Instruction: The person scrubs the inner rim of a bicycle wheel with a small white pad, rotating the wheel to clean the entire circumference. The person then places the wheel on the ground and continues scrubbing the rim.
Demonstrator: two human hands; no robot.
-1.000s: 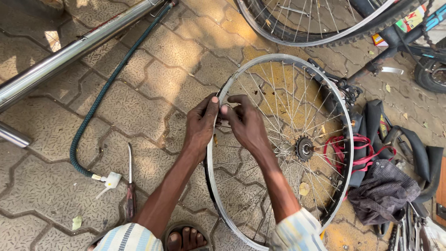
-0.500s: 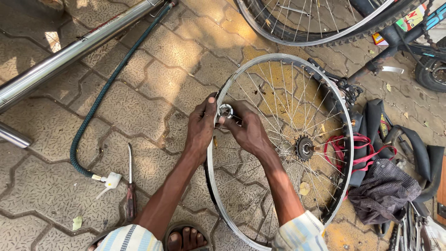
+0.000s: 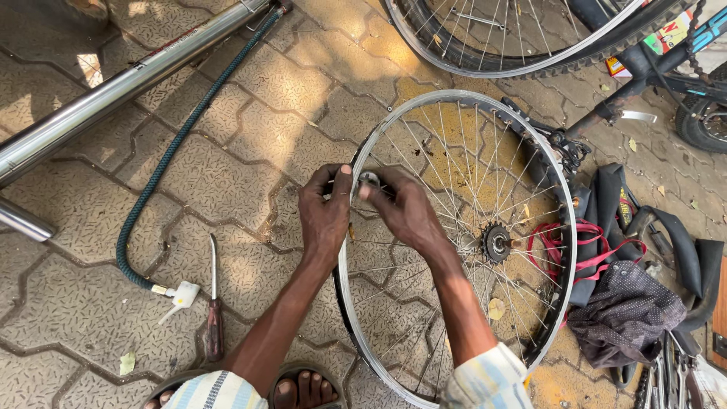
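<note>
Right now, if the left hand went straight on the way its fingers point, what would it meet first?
The left hand points up and slightly right, already on the rim. Past it, probably only paving, though depth is unclear.

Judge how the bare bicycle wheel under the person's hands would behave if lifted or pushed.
The wheel looks stiff: a metal rim laced with thin spokes. Probably light for its size, being mostly open space. Stood on edge it would likely roll, then tip. The left hand and right hand grip its rim.

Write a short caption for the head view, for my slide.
Both hands, left hand and right hand, grip the rim of a bare bicycle wheel standing on paving stones.
</note>
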